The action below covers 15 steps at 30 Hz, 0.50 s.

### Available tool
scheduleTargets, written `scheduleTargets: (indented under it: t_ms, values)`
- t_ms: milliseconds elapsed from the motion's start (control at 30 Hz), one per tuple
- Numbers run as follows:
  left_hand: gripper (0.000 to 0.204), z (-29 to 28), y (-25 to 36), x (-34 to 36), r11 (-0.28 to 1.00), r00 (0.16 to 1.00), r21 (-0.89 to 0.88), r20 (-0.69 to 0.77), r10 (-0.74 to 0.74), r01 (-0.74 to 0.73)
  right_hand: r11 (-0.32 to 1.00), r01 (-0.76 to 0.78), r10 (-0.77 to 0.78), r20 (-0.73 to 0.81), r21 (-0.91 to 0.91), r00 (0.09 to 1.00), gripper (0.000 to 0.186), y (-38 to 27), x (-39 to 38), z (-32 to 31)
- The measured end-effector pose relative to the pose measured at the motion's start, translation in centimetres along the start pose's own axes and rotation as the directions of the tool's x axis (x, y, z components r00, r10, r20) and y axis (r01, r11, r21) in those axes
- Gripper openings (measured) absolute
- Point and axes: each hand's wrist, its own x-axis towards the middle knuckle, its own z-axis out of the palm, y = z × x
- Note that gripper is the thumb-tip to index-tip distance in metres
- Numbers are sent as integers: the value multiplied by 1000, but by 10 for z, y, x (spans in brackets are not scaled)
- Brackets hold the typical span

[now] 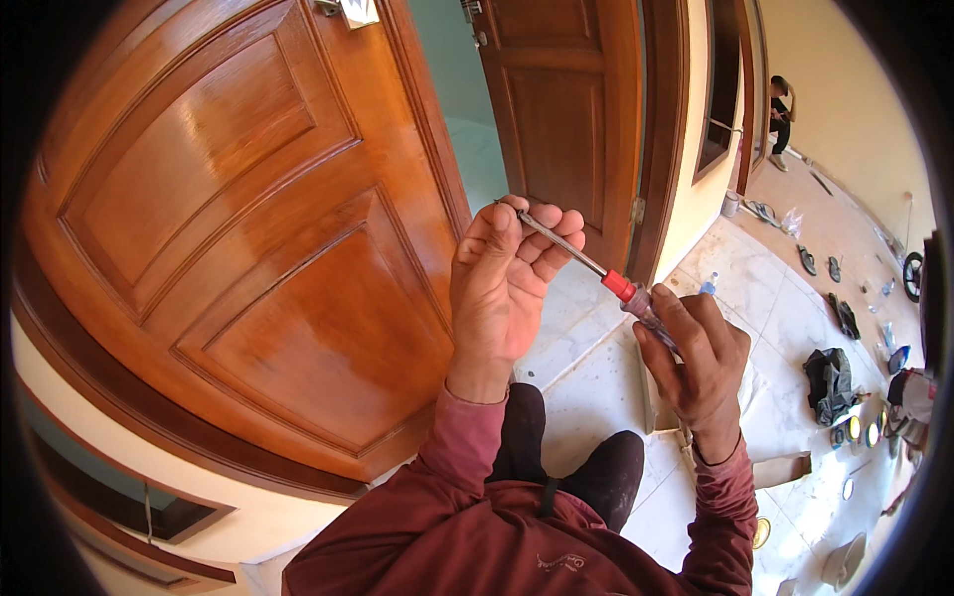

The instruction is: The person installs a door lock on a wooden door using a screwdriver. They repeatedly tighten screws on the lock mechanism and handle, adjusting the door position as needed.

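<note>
My left hand (497, 288) is raised palm up before me, thumb and fingertips closed around the tip of a screwdriver; something small and dark there is too small to make out. My right hand (696, 368) grips that screwdriver's clear handle with red collar (618, 286), its steel shaft (561, 243) angled up-left toward the left fingertips. Behind the hands, a glossy wooden panel door (248, 298) fills the left, with a metal fitting (358, 12) near its top. A second wooden door (552, 119) stands at an angle beside an opening, with a hinge (636, 211) on its edge.
A person (780, 119) stands far off along the hallway at upper right. On the tiled floor (745, 258) lie sandals (807, 260), a black bag (830, 387), open tins (853, 429) and a cardboard piece (780, 469). A dark-framed window (129, 497) is at lower left.
</note>
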Motion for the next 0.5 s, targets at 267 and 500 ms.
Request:
scheduleTargets:
  t_ms: [267,500]
  values:
    - [18,-13,38,53,993,980,-121,200,8,17,343,-720,543,498,604,677,32,-47,67,-8]
    - [27,30,71,136,869,953,-492,234,193,-55,978,12,-10,10,-207,1000,29,-68,181,-16]
